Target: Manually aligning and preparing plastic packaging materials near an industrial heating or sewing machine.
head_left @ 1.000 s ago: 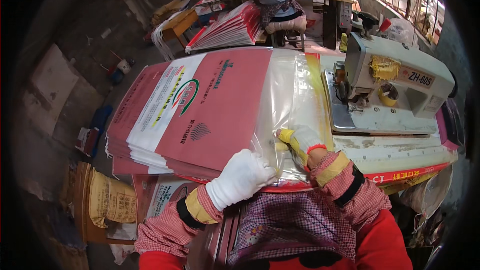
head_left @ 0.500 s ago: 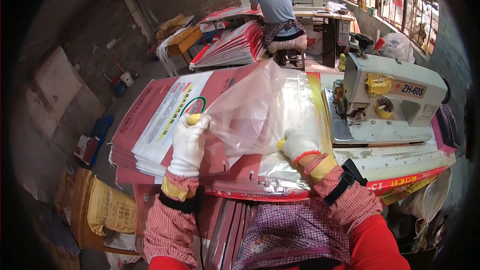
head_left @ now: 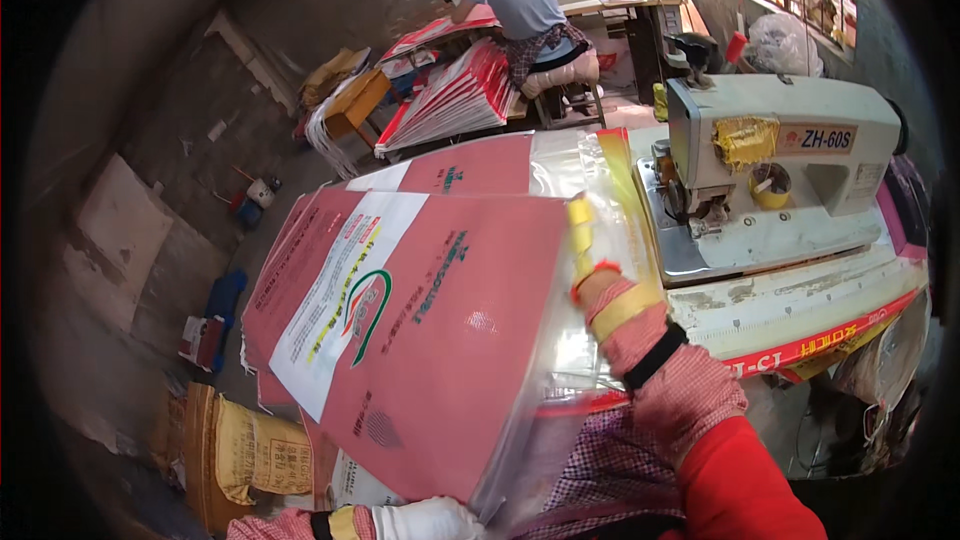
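A red printed woven sack (head_left: 450, 320) with a white band is tilted up in front of me, its open-looking edge lined with clear plastic film (head_left: 530, 440). My right hand (head_left: 584, 245), in a white glove with yellow finger covers, grips the sack's far right corner; part of that hand is behind the film. At the bottom edge, my left hand (head_left: 430, 519), also gloved in white, is closed on the near corner, its fingertips hidden. Beneath lies a stack of similar sacks (head_left: 490, 158), with flat clear plastic liners (head_left: 568, 162) on their right.
A white industrial sewing machine (head_left: 790, 140) stands on the table at right. Ahead, a seated person (head_left: 525, 10) works beside a pile of red-and-white sacks (head_left: 455, 100). A wooden stand with a yellow sack (head_left: 260, 450) is at lower left.
My left hand has let go of the clear liner and moved down to the sack's near corner. The sack has been lifted and turned; my right hand has moved up to its far corner.
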A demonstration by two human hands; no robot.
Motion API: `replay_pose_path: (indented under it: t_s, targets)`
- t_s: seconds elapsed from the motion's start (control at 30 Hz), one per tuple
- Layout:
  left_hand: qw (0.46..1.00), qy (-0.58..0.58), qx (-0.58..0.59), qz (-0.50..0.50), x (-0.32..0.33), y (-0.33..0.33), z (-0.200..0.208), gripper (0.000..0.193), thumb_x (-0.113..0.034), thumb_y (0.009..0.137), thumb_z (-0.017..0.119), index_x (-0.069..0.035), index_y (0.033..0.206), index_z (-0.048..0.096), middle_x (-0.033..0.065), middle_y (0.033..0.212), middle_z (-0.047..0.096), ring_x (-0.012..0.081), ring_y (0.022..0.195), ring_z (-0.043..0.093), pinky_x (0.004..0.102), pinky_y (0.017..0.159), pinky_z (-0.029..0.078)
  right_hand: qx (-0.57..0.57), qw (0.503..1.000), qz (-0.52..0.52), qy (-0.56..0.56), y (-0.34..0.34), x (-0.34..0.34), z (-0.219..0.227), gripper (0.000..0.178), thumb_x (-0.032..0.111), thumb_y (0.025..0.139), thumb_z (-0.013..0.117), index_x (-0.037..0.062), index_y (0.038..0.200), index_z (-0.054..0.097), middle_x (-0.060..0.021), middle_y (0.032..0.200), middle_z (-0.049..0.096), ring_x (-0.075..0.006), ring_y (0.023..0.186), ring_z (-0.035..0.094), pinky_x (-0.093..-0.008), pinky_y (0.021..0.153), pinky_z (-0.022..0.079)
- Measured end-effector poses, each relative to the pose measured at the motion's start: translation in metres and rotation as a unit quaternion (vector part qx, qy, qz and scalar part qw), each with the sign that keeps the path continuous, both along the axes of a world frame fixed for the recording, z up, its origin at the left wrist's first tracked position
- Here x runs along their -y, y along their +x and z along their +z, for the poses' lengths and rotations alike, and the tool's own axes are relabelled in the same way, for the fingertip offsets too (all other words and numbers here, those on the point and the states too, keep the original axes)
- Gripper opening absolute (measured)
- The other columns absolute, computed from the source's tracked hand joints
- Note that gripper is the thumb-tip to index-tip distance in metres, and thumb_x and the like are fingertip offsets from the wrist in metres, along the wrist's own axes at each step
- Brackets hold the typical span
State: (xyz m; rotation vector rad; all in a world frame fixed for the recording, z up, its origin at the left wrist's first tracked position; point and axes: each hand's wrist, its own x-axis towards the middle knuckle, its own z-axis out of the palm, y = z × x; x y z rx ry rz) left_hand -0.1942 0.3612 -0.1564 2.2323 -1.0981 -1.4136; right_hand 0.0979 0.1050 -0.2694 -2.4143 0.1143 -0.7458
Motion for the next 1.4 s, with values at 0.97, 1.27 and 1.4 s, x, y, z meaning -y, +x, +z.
replay_pose_path:
  t_s: [0.97,1.27,1.4]
  targets:
    - [0.723,0.113,0.682,0.008,0.239,0.288,0.059,0.013,-0.011,0.079,0.052,-0.008,0.091,0.055,0.0130,0.087,0.061,0.0292,0.073,0.065,0.0403,0.059,0.052,0.082,0.860,0.481,0.146,-0.117,-0.037,0.038,0.033,0.032,0.087,0.046,0.0142,0.113,0.057,-0.0131,0.117,0.056,-0.0296,0.105,0.054,-0.0371,0.087,0.043]
    - [0.556,0.144,0.814,-0.084,0.299,0.284,0.221,0.015,-0.010,0.081,0.049,-0.006,0.092,0.058,0.0144,0.084,0.064,0.0312,0.081,0.063,0.0406,0.066,0.051,0.050,0.728,0.684,-0.005,-0.206,-0.038,0.068,0.030,0.017,0.082,0.050,0.0079,0.110,0.056,-0.0125,0.109,0.058,-0.0267,0.097,0.055,-0.0371,0.081,0.045]
    - [0.563,0.133,0.806,-0.125,0.302,0.268,0.226,0.016,-0.010,0.083,0.046,-0.005,0.091,0.059,0.0149,0.083,0.064,0.0320,0.081,0.063,0.0410,0.068,0.050,-0.089,0.771,0.630,-0.039,-0.232,0.082,0.034,0.024,0.012,0.078,0.055,0.0088,0.101,0.061,-0.0129,0.093,0.063,-0.0290,0.080,0.061,-0.0374,0.069,0.049]
